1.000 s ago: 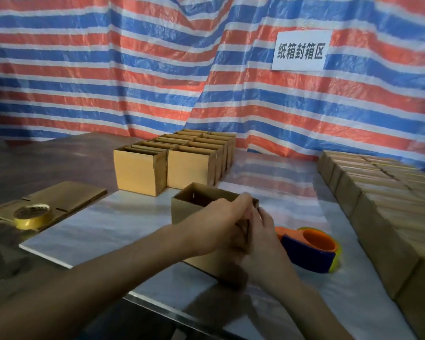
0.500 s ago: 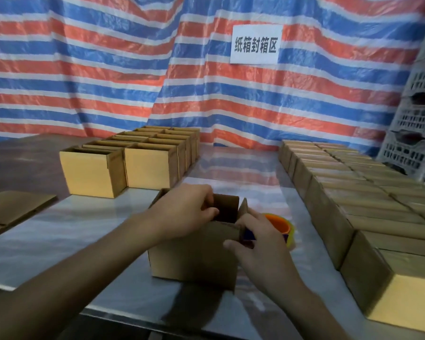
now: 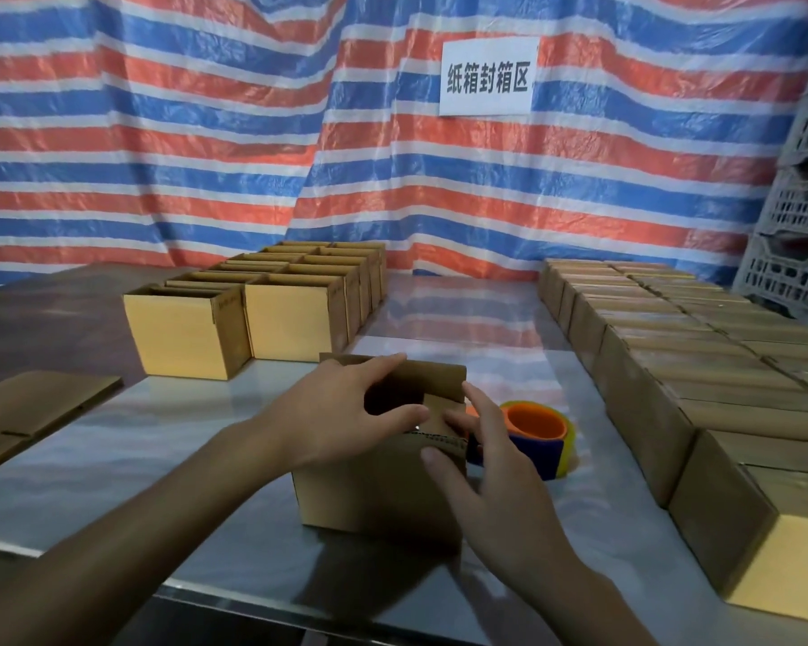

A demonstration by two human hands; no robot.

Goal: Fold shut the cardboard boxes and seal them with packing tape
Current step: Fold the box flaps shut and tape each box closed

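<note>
A small brown cardboard box (image 3: 369,496) stands on the shiny table in front of me, its top partly folded with a dark gap still showing. My left hand (image 3: 341,412) lies over the top, fingers spread on the far flap and thumb on the near one. My right hand (image 3: 490,468) presses a side flap down at the box's right edge with straight fingers. Just right of the box sits an orange and blue tape dispenser (image 3: 532,435), partly hidden by my right hand.
Several open boxes (image 3: 253,319) stand in rows at the back left. Several closed boxes (image 3: 672,366) line the right side. Flat cardboard (image 3: 33,403) lies at the left edge. Grey crates (image 3: 803,226) stack at the far right. A striped tarp with a sign (image 3: 488,76) hangs behind.
The box's flaps have been folded further down under both hands. My view has shifted left to right, so the tape roll on the left has left the frame.
</note>
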